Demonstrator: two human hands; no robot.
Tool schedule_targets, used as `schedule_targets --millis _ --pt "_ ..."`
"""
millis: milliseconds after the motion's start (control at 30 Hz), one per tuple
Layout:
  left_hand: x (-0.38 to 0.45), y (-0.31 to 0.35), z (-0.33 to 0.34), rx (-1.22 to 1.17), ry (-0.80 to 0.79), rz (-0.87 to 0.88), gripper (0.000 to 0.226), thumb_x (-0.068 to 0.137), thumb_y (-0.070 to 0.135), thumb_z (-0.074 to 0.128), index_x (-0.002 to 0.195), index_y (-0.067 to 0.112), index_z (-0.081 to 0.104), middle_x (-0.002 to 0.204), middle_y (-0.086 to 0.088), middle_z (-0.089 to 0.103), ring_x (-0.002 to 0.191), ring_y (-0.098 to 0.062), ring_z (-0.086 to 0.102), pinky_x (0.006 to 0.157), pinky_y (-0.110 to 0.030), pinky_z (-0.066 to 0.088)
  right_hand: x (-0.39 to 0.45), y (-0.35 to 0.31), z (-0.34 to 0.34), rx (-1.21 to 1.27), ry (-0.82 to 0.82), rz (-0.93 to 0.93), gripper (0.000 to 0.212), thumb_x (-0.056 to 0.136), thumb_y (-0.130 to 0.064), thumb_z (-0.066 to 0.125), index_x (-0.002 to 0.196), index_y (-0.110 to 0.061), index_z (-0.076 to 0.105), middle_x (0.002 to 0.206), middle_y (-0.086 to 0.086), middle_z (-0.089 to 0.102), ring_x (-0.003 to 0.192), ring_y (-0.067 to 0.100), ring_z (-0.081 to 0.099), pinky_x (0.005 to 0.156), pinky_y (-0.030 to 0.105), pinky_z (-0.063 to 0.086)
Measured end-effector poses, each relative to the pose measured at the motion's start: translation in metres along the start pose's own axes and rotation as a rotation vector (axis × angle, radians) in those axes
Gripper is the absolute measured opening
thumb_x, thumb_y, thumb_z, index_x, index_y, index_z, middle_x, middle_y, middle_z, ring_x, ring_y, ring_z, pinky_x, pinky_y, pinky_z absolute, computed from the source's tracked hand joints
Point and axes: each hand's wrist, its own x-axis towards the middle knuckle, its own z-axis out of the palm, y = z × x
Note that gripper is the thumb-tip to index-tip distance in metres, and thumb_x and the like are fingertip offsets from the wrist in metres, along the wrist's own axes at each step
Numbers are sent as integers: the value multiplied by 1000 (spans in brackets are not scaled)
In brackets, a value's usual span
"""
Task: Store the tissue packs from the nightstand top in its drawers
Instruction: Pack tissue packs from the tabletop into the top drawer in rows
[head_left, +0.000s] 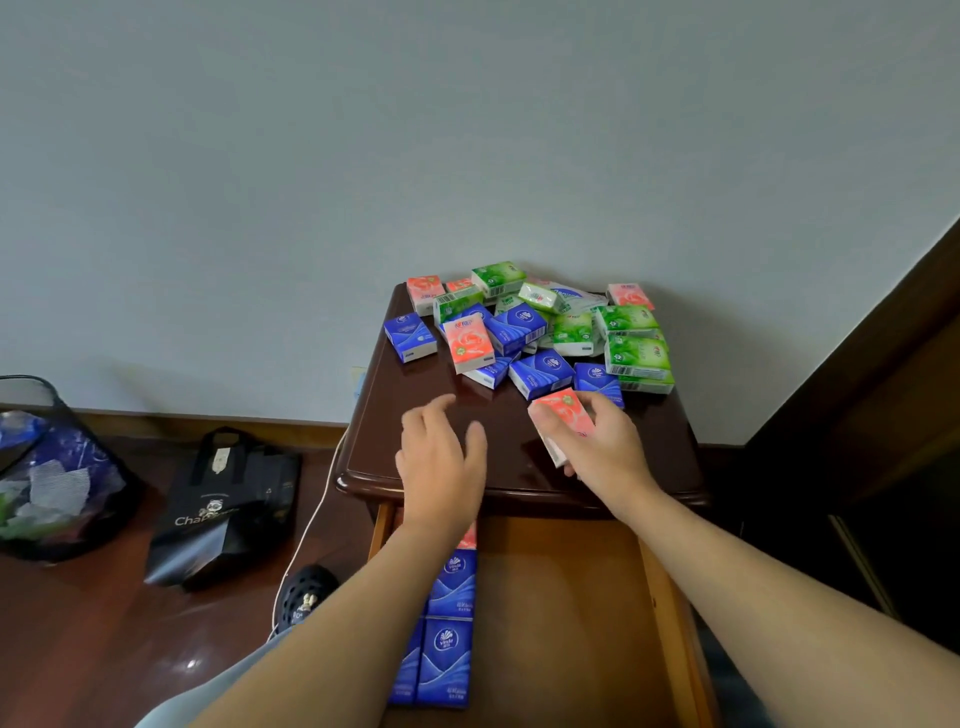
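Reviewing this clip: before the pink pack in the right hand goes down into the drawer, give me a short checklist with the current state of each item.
1. Grip: right hand holds the pink pack, fingers curled round it. Ok.
2. Drawer open under the nightstand top. Ok.
3. Room in drawer: blue packs line its left side, bare wood to their right. Ok.
4. Left hand holds nothing, over the nightstand top. Ok.
5. Drop path: left forearm crosses the drawer's left part; right part is free. Ok.
6. Pile stable once a pack is taken: cannot tell.
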Motion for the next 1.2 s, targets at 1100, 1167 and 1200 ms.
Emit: schedule_targets --millis 1100,1167,1200 --pt "56 11 21 -562 221 -166 60 86 11 67 138 30 46 127 10 49 96 9 60 85 -30 55 13 14 9 -117 50 -47 45 74 -71 73 93 -31 68 82 -11 75 74 11 73 69 48 63" --pt "39 7 13 -541 189 -168 54 87 10 64 133 36 50 122 12 45 85 12 58 76 -24 51 12 13 9 -138 43 -45 48 70 -73 77 95 -33 66 85 -12 75 77 7 72 71 43 63" --pt "30 5 9 -527 168 -164 53 87 10 63 132 37 51 123 11 44 85 11 58 75 -20 48 12 12 8 -156 43 -50 50 67 -75 78 94 -34 65 86 -13 74 78 5 71 72 39 62"
